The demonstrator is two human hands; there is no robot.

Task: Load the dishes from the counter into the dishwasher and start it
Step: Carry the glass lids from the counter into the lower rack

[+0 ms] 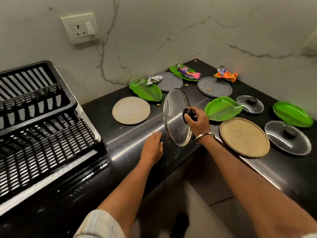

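While the right hand (197,121) grips the black knob of a glass lid (176,117), the lid stands tilted nearly upright, off the desk (137,152), above its front edge. Left hand (152,148) is just beside the lid's lower rim, fingers straight w/ nothing held, palm down over the desk's front edge. Black dish rack (42,126) sits at the desk's left end, well apart from both hands.

A dish rack (42,124) stands at the left of the counter (137,152). Plates (131,110) and lids (287,137) lie spread to its right, wrappers (226,74) at the far side.
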